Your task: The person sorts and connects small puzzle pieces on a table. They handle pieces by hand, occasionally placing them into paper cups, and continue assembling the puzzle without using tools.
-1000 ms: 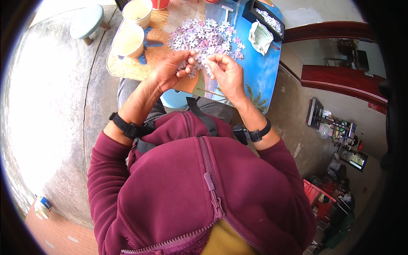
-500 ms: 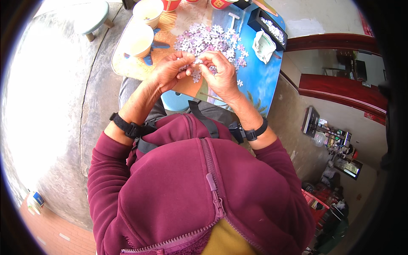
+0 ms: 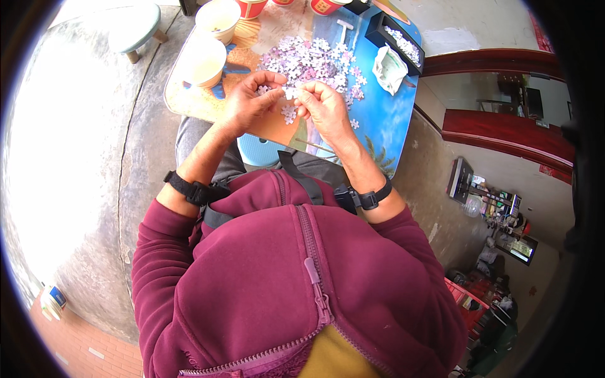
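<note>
A loose pile of small white and pale purple jigsaw pieces (image 3: 310, 58) covers the middle of the picture-printed table (image 3: 394, 129). Over its near edge, my right hand (image 3: 324, 108) is closed in a pinch, with a pale jigsaw piece (image 3: 290, 92) at its fingertips. Just left of that, my left hand (image 3: 249, 104) has its thumb and forefinger apart, a short gap from the piece. Its other fingers are partly hidden. A few pieces (image 3: 288, 114) lie between the hands, and a single one (image 3: 354, 124) lies right of my right hand.
Pale paper tubs (image 3: 207, 66) stand at the table's left, red cups (image 3: 252, 7) along the far edge. At the right sit a black tray (image 3: 386, 36) of small white pieces and a crumpled pale bag (image 3: 389, 70). A white T-shaped tool (image 3: 344, 31) lies nearby. A stool (image 3: 135, 28) stands far left.
My hands were together at the piece; now they have drawn a little apart. The left thumb and forefinger have spread, while the right fingers stay pinched.
</note>
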